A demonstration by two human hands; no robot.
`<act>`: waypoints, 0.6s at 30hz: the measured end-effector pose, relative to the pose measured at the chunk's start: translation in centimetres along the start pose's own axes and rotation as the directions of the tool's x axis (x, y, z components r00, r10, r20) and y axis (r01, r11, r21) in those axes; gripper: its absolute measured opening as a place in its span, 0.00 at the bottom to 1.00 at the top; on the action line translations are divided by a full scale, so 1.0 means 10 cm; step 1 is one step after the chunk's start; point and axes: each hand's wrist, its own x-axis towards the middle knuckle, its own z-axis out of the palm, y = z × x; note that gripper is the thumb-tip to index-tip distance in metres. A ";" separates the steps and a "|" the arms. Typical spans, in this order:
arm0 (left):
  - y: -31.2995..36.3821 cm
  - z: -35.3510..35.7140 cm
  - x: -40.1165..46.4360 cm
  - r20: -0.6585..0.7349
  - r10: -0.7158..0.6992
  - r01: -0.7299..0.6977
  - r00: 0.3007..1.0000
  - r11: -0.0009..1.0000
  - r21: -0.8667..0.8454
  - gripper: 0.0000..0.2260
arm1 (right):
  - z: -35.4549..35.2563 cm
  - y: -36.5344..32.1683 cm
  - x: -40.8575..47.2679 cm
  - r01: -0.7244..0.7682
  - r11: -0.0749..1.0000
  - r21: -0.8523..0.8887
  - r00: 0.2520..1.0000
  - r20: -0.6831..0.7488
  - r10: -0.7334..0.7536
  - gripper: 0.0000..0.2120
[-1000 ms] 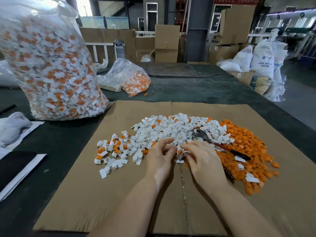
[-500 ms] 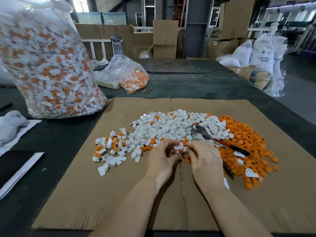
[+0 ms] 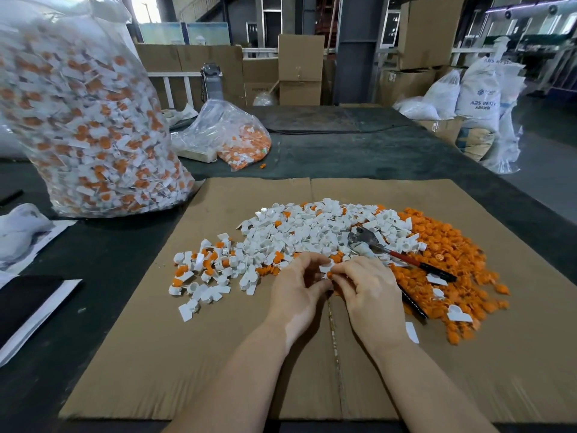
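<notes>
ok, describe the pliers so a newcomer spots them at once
Start at the brown cardboard sheet. Where its white pile meets the orange pile lie the pliers. Only metal thing there: grey head, red-and-black handles.

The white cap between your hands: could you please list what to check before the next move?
1. Left hand pinches the white cap: ok.
2. Right hand pinches the same cap: ok.
3. Cap fully put together: cannot tell, the fingers hide most of it.
4. Pliers lie on the loose parts, gripped by neither hand: ok.
5. Bare cardboard beside the left hand for setting the cap down: ok.
</notes>
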 end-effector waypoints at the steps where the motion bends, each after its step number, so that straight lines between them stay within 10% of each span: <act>1: 0.00 0.00 0.00 0.006 0.015 -0.016 1.000 0.999 0.029 0.14 | 0.00 0.00 0.00 -0.001 1.000 -0.004 1.000 0.004 0.001 0.04; 18: 0.01 -0.03 0.01 -0.236 -0.054 0.064 0.970 0.997 0.034 0.10 | 0.06 0.01 -0.01 0.028 0.984 -0.177 0.998 -0.042 -0.036 0.03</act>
